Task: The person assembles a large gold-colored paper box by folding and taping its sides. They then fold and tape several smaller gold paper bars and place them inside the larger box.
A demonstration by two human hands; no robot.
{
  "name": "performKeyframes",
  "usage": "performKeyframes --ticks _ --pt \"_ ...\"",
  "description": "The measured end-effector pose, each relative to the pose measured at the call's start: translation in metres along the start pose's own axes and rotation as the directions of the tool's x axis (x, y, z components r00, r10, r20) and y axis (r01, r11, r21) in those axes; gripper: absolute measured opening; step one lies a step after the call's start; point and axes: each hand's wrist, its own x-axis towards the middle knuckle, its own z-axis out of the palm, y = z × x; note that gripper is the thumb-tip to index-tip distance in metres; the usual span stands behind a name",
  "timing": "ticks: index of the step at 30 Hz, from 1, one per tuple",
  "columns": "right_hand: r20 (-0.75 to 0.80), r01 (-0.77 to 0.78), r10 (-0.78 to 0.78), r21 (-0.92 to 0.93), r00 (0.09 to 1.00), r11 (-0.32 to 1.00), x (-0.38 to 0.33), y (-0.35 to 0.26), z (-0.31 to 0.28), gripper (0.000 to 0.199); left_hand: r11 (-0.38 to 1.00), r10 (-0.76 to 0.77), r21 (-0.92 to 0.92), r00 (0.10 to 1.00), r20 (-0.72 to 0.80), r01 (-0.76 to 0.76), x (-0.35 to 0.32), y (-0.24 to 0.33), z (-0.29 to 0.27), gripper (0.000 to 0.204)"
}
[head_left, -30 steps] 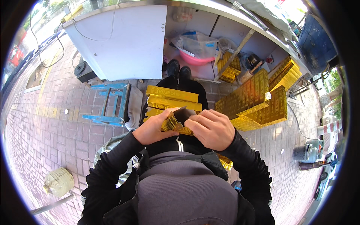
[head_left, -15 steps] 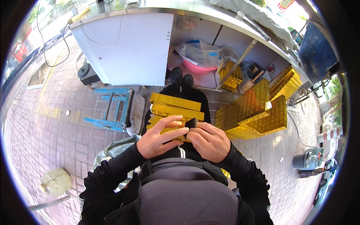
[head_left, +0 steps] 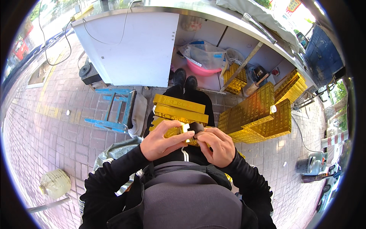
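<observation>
From where I sit, patterned gold stacks (head_left: 249,110) stand right; long gold boxes (head_left: 180,108) lie across the lap. I cannot tell whether my left hand's (head_left: 163,140) grip holds anything; my right hand (head_left: 216,145) has its grip pinched on a dark piece (head_left: 196,127), between both hands. Uneven pressure could crease it; a slipping fingertip, drop it.

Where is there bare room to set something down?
Pinkish brick paving lies bare between the blue slatted stool and the pale plastic jug. Crowded: around the left hand and right hand, by long golden boxes; further right, by stacked golden cartons.
</observation>
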Motion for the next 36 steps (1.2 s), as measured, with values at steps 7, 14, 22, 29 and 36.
performKeyframes --ticks 7,14,22,29,36 --pt "-0.03 -0.048 0.047 -0.043 0.998 0.998 -0.009 0.003 0.013 0.039 1.0 -0.01 0.029 0.999 0.045 0.008 0.001 -0.006 0.003 0.056" --pt "-0.051 -0.076 0.071 -0.105 0.996 0.992 -0.018 0.003 0.023 0.046 0.996 -0.09 -0.025 0.996 -0.006 0.09 0.0 -0.001 0.006 0.055" --pt "-0.007 -0.157 0.157 0.017 0.988 0.987 -0.012 -0.006 0.013 0.037 0.999 0.016 -0.044 0.998 -0.067 -0.019 0.008 0.004 0.009 0.046" --pt "-0.013 -0.47 0.558 0.522 0.83 0.712 -0.002 -0.001 0.014 0.031 0.999 0.033 -0.005 0.992 -0.123 -0.034 0.008 0.007 0.014 0.04" --pt "0.48 -0.704 0.575 0.661 0.662 0.26 0.005 0.009 0.018 0.033 0.998 -0.001 -0.065 0.984 -0.179 -0.011 0.002 0.008 0.019 0.049"
